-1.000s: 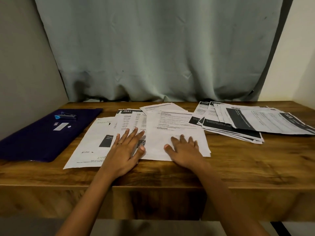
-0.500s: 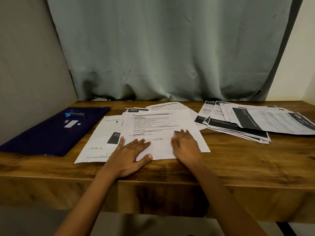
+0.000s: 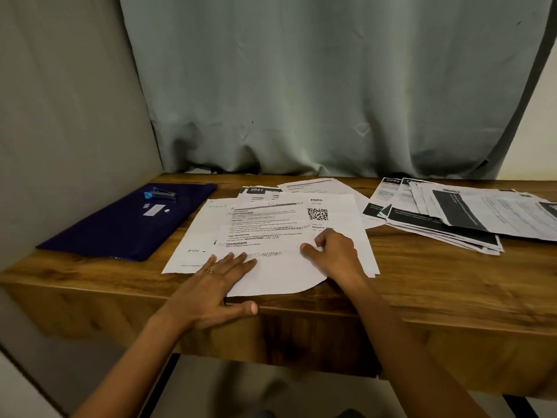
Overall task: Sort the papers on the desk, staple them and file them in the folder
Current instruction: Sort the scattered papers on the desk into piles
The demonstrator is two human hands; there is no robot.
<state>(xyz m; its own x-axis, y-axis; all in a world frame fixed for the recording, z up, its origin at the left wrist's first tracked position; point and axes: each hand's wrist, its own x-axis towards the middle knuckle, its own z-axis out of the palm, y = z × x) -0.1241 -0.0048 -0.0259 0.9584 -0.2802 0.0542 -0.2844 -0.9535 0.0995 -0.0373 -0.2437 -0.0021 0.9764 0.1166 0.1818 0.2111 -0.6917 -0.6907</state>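
Sheet (image 3: 272,277) slid to desk (image 3: 422,292) edge; left hand (image 3: 211,286) flat, right hand (image 3: 334,254) pressing (grip unclear).

Both arms (image 3: 141,354) are bare from the wrist to the edge of the picture. The left hand (image 3: 215,286) wears one thin ring (image 3: 209,270), gold in colour, on one of its outer fingers. The right hand (image 3: 336,256) is bare too.
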